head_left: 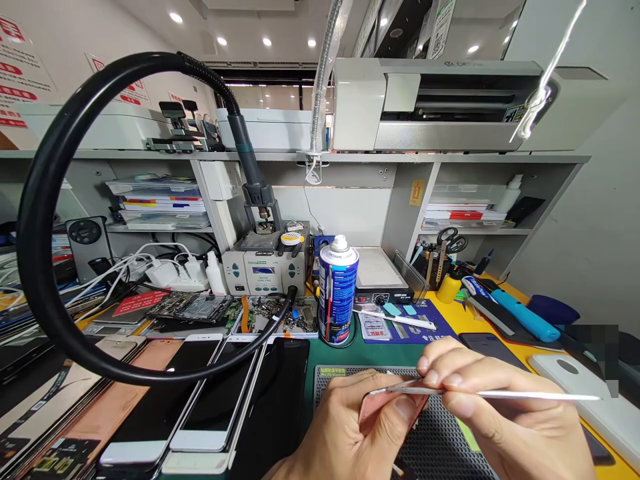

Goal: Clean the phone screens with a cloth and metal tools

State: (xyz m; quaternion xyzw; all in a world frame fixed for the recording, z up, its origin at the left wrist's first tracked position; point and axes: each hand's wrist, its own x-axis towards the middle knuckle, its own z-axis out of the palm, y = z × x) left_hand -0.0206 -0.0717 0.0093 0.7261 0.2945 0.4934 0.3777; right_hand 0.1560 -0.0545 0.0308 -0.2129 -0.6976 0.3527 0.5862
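Note:
My left hand (367,420) is closed around a small, thin, copper-pink piece (373,403) with a dark edge, whose exact kind I cannot tell. Between the thumb and fingers of my right hand (500,393) is a slim, silver metal tool (530,395), held nearly level. One long tapering end points right, and the other reaches the upper edge of the copper-pink piece. My fingers cover parts of both things. Below the hands lies a grey perforated mat (435,447).
A blue spray can (339,293) stands behind the hands, before a hot-air station (265,267) with a looping black hose (33,227). Several phones (205,393) lie at left. A white phone-shaped panel (590,393) and a blue-handled tool (530,317) lie at right.

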